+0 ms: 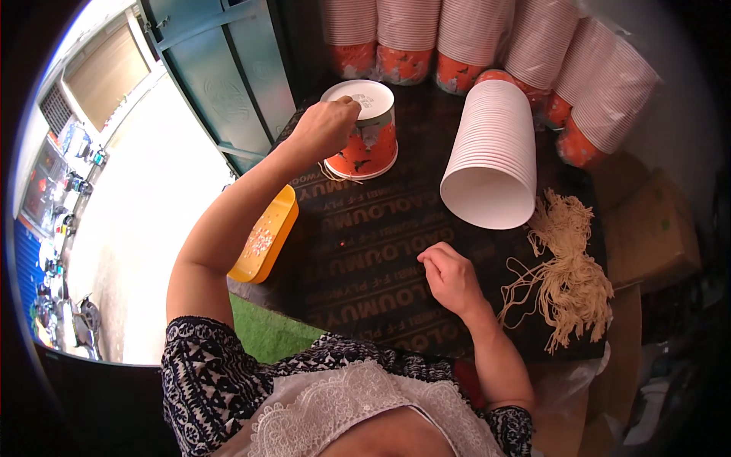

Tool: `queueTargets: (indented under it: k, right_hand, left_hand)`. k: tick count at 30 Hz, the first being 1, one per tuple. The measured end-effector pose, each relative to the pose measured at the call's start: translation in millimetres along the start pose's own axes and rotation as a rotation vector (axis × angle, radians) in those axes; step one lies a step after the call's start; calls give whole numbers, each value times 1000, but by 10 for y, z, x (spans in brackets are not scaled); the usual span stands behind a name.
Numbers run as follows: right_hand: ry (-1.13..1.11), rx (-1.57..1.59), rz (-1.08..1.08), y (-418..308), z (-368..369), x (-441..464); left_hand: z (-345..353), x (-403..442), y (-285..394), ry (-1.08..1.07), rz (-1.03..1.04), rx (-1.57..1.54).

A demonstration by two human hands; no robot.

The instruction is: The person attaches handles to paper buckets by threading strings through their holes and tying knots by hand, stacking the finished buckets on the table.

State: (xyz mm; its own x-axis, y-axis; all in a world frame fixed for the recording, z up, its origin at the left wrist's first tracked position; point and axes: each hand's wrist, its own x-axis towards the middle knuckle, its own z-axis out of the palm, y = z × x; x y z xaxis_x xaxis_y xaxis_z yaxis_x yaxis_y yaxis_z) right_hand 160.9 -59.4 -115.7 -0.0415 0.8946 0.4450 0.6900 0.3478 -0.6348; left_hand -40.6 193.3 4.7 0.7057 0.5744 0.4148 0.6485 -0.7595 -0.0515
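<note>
An orange paper bucket with a dark printed pattern stands upside down at the back left of the table, its white bottom facing up. Small pale bits lie on that bottom. My left hand is over its near left edge, fingers pinched together; what they hold, if anything, is hidden. Beige cord pokes out beside the bucket's lower rim. My right hand is loosely closed over the front middle of the table, with nothing visible in it. To its right lies a bundle of beige cords.
A nested stack of white-sided buckets lies with its mouth toward me. Several plastic-wrapped bucket stacks line the back. A yellow tray with small pieces sits at the left edge. A cardboard box is right of the dark table.
</note>
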Motion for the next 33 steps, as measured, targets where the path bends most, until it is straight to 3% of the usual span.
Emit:
queueTargets:
  k: [14,17,20,23,24,28,33]
  right_hand:
    - [7,-7,-15,6,9,-27]
    - [53,12,-31,34,18,-16]
    - [96,49,-51,66,11,3]
    - [112,56,-28,64,-60,22]
    - [144,50,-30,57,-98,34]
    - [399,-5,-51,-5,-440,102]
    - [655,-221,107,283,-830,92]
  left_hand:
    - [221,332,-188,29,-5,15]
    - [285,290,-15,165,-184,61]
    - [320,226,326,516,-235,-41]
    - [447,182,698,710,-201,-180]
    - [545,200,815,648,-295,-316]
    - [1137,59,1035,519,-307,-682]
    - [1093,-300,1444,386,-347,-1043]
